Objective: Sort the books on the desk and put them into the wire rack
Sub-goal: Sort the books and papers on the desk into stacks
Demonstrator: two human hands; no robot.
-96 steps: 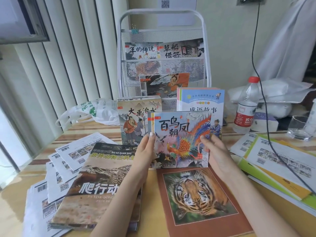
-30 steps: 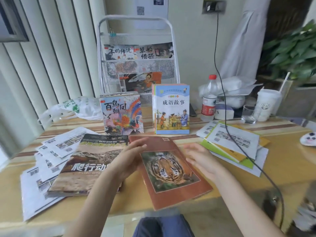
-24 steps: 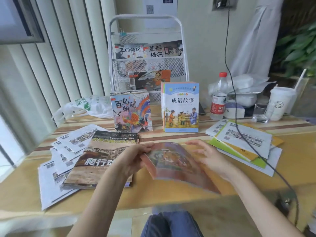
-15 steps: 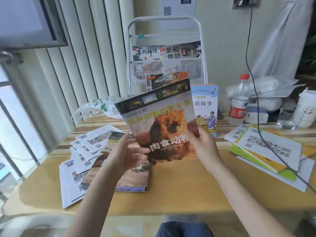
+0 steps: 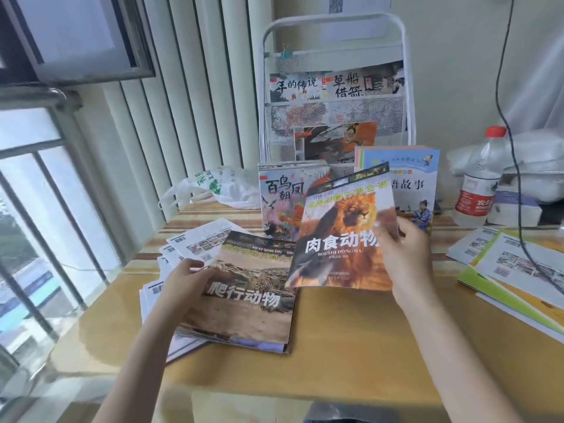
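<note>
My right hand holds a lion-cover book by its right edge, lifted above the desk. My left hand rests on the left edge of the reptile-cover book, which tops a small stack lying flat. Behind them a phoenix-cover book and a blue story book stand upright against the white wire rack. The rack holds several picture books in its pockets.
Printed sheets spread under and left of the stack. More papers and folders lie at the right. A water bottle, a hanging black cable and a plastic bag are at the back. Window and blinds on the left.
The tiger-backed book was lifted off the desk and turned over, showing its lion cover. My left hand let go of it and dropped onto the reptile book; my right hand keeps it raised.
</note>
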